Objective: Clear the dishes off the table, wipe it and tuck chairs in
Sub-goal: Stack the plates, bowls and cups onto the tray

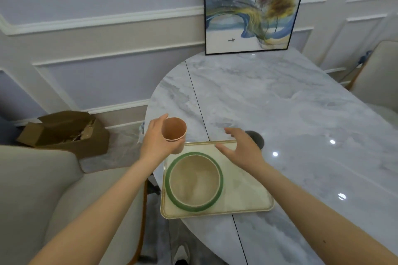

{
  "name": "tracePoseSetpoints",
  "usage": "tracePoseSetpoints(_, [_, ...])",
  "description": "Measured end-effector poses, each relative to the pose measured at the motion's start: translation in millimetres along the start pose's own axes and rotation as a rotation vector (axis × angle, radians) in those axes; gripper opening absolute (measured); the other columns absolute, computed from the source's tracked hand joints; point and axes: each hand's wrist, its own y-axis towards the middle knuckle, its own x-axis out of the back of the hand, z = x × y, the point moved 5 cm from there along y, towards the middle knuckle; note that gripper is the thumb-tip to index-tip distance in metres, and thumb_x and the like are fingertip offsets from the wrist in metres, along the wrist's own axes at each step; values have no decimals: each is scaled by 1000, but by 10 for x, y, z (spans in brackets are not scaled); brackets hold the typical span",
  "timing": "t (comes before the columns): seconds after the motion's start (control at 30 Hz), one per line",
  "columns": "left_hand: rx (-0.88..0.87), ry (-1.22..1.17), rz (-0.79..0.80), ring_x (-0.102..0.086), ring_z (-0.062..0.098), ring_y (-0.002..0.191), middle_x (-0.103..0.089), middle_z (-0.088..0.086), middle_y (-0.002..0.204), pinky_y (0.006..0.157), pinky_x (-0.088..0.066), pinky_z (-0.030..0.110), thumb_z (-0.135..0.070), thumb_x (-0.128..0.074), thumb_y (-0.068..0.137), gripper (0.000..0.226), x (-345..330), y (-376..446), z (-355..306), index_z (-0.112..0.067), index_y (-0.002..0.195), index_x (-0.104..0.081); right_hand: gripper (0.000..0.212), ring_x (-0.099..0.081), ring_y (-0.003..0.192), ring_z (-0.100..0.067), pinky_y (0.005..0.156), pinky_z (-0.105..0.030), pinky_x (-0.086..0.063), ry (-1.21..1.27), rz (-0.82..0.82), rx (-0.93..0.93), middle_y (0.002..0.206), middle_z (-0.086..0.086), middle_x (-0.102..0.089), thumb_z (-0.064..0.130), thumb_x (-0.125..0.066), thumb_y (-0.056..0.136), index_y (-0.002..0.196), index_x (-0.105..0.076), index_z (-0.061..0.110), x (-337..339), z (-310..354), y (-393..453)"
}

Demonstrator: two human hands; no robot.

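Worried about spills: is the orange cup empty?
Apparently empty: the orange cup in the left hand tilts toward the camera, showing a bare inside.

Framed deer painting (254, 8) against the wall; open cardboard box (64, 131) on the floor

Left hand (156, 138) covers the near side and base of the cup (174, 131), so the finger wrap can't be seen. Right hand (241, 151) hides most of a dark round thing (257, 138) at 1 o'clock from the tray (241, 206); can't tell what it is. Bowl (195, 180) covers the green plate (172, 178) except its rim. Picture (254, 6) is cut off at 12 o'clock, right chair (379, 75) at 3 o'clock. Box (64, 131) contents unreadable. Shoe (182, 254) is cut off at 6 o'clock.
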Motion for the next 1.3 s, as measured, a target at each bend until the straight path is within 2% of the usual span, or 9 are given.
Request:
tracePoseSetpoints(0.07, [-36,-34,8,-44,15,124,-40,-4,138,91,-38,27,-39,-81,67,89,-117,14,-206,-28,142,-33,49,-59,101,-15,90,-36,-49,40,-108,-66,104,5,-61,46,-61,84,123,-53,20,276,-193,55])
tracePoseSetpoints(0.1, [-63,-49,14,-44,13,123,-41,-6,138,90,-36,25,-39,-81,67,90,-184,12,-327,-28,142,-32,47,-59,96,-15,86,-36,-50,52,-142,-102,99,7,-59,47,-59,85,123,-53,20,407,-307,68])
tracePoseSetpoints(0.2, [-159,-72,48,-43,11,124,-41,-7,140,91,-36,24,-40,-82,65,97,-427,-1,-688,-32,144,-26,50,-55,90,-13,79,-29,-45,56,-182,-220,101,8,-56,52,-53,87,126,-52,20,736,-702,30])
tracePoseSetpoints(0.33, [-208,-126,125,-43,6,115,-43,-7,136,90,-37,23,-44,-82,64,99,-784,-1,-1050,-33,144,-25,51,-52,91,-14,84,-31,-44,31,-197,-348,104,4,-57,52,-48,89,126,-53,16,932,-1173,-133])
tracePoseSetpoints(0.6, [-259,-198,165,-40,-7,108,-43,-16,126,88,-33,13,-43,-80,65,87,-1370,-80,-1381,-33,138,-35,48,-54,96,-14,83,-27,-41,-11,-138,-425,110,-2,-60,49,-45,92,120,-59,12,850,-1621,-473])
tracePoseSetpoints(0.7, [-234,-183,212,-39,-6,110,-42,-13,130,89,-33,15,-44,-79,67,87,-1586,-138,-1315,-34,140,-33,47,-56,101,-15,88,-30,-44,3,-111,-436,111,0,-60,50,-44,92,119,-59,14,786,-1703,-549])
tracePoseSetpoints(0.87, [-243,-43,243,-44,7,122,-37,-8,136,89,-38,20,-51,-75,69,90,-1855,-167,-1178,-32,143,-27,45,-56,93,-12,79,-26,-42,17,-122,-481,105,3,-63,51,-46,91,111,-64,15,713,-1820,-664])
tracePoseSetpoints(1.07, [-157,95,355,-37,16,133,-27,-6,150,101,-43,38,-63,-68,69,98,-2097,-167,-1030,-29,147,-19,43,-56,92,-11,78,-27,-42,24,-114,-501,103,4,-64,51,-47,90,108,-65,16,655,-1902,-737])
tracePoseSetpoints(1.3, [-118,96,341,-35,15,136,-25,-9,153,102,-42,38,-59,-66,72,94,-2102,-141,-1028,-27,148,-20,40,-55,93,-12,79,-27,-42,29,-77,-470,101,4,-62,49,-47,91,108,-64,16,572,-1820,-676])
